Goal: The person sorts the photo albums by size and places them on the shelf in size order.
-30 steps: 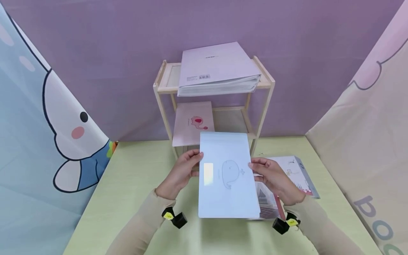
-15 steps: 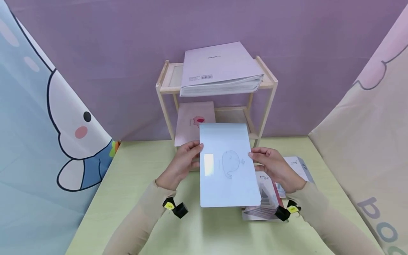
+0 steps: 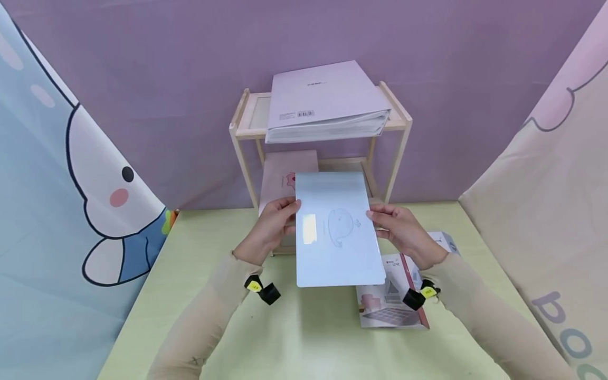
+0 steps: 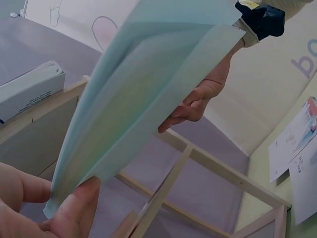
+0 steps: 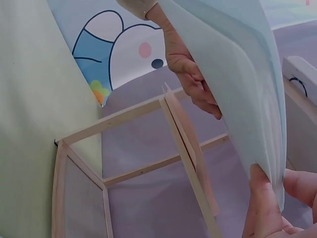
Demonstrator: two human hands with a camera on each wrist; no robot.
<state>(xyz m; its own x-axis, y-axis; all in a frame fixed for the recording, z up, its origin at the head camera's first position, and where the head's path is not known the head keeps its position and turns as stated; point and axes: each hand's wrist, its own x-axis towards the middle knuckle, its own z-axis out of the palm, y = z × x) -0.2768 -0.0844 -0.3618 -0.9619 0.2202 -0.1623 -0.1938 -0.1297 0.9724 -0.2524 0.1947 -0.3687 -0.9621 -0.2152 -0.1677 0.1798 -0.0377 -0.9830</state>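
Note:
A light blue notebook [image 3: 339,258] with a line-drawn whale on its cover is held up in front of the wooden rack [image 3: 401,150]. My left hand [image 3: 269,227] pinches its left edge between thumb and fingers. On the opposite edge, my right hand [image 3: 407,233] grips it the same way. Both wrist views show the notebook's soft covers bowed apart a little between the hands. Behind it, a pink notebook [image 3: 275,182] with a red elephant lies on the rack's lower shelf, partly covered from the head view.
A thick pale lilac album [image 3: 328,97] lies on the rack's top shelf. On the green table [image 3: 228,338], a booklet with a laptop picture [image 3: 391,314] lies at right, overlapping another white-and-blue one [image 3: 444,241]. Printed curtains hang on both sides.
Both hands have moved the blue notebook forward, toward the rack's lower shelf. It now covers more of the pink notebook, and more of the laptop-picture booklet shows.

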